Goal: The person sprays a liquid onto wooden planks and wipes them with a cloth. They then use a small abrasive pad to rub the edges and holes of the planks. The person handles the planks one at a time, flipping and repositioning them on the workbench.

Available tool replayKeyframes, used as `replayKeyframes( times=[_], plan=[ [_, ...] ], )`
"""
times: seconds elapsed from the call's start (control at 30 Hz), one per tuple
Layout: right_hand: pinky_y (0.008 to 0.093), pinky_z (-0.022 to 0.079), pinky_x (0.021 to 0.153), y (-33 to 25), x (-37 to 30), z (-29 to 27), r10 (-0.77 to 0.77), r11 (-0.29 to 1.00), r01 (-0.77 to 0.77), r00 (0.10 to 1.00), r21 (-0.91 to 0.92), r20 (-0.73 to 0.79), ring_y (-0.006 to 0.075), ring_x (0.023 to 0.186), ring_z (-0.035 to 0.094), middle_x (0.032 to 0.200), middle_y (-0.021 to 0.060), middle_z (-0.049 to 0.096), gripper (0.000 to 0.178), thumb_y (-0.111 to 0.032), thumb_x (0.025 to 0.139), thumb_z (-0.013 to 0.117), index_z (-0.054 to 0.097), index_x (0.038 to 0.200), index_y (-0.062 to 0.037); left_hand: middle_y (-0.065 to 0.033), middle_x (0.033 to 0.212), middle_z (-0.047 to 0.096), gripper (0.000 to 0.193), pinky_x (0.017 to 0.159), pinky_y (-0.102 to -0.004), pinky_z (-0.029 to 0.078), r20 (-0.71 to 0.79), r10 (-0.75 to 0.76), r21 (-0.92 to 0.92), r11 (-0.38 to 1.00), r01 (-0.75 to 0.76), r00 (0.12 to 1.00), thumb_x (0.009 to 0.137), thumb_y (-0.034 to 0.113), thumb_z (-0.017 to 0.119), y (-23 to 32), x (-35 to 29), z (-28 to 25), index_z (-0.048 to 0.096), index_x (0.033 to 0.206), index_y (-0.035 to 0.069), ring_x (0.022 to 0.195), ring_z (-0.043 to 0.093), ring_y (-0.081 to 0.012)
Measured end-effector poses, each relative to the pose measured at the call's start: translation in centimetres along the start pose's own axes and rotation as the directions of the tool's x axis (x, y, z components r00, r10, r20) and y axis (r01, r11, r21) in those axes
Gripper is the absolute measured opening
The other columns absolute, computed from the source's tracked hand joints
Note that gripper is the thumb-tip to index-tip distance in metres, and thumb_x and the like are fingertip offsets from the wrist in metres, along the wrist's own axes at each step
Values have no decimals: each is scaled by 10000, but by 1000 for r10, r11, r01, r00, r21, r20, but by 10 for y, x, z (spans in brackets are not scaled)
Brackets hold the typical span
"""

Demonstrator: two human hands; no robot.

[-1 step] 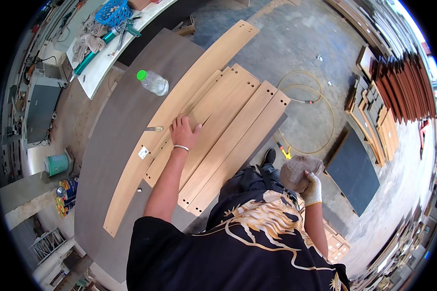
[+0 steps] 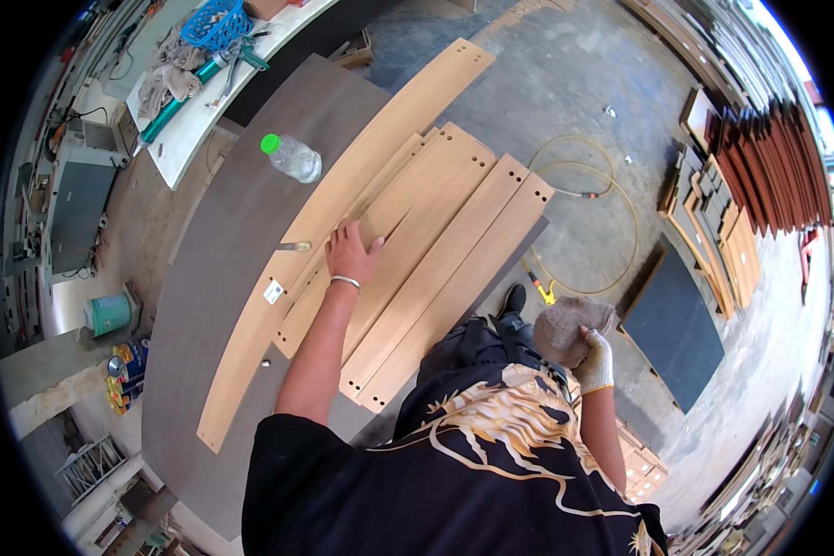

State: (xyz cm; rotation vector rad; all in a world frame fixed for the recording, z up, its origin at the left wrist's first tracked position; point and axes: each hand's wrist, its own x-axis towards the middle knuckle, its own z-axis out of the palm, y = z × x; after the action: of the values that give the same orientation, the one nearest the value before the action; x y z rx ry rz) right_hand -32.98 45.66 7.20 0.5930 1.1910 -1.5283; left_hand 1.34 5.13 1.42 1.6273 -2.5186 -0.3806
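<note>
My bare left hand (image 2: 350, 255), with a bracelet at its wrist, lies with fingers spread on a row of pale wooden boards (image 2: 417, 222) that have drilled holes near their ends. Just left of it runs a long curved wooden board (image 2: 329, 190) bearing a small white label (image 2: 273, 292). A small tool with a pale handle (image 2: 296, 246) lies across that curved board, close to my fingertips but apart from them. Out to the right, away from the boards, my right hand (image 2: 596, 363) wears a white glove and grips a grey-brown rag (image 2: 565, 332).
The boards lie on a dark grey tabletop (image 2: 213, 232), where a clear bottle with a green cap (image 2: 296, 160) also stands. A white bench (image 2: 171, 162) holds a blue basket (image 2: 216, 25). Rightward on the floor are a coiled hose (image 2: 637, 218), a yellow air gun (image 2: 544, 292) and a dark panel (image 2: 681, 324).
</note>
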Motion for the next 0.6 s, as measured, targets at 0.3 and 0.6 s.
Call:
replayKeyframes(
  times=[0.3, 0.6],
  plan=[
    [611, 452, 1102, -6, 1, 2, -62, 998, 61, 997, -8, -36, 428, 1273, 591, 1360, 223, 629, 460, -143, 931, 565, 545, 1363, 12, -118, 1325, 571, 644, 1025, -508, 431, 61, -55, -74, 995, 60, 997, 874, 363, 741, -10, 11, 17, 519, 1412, 87, 1249, 509, -321],
    [505, 588, 915, 20, 86, 37, 55, 939, -81, 995, -334, -85, 336, 1008, 710, 1108, 153, 705, 314, -88, 912, 669, 610, 1211, -15, -109, 1325, 562, 602, 1027, -499, 415, -16, -112, -127, 986, 109, 994, 889, 323, 734, 24, 0, 26, 534, 1409, 95, 1242, 499, -323]
  ],
)
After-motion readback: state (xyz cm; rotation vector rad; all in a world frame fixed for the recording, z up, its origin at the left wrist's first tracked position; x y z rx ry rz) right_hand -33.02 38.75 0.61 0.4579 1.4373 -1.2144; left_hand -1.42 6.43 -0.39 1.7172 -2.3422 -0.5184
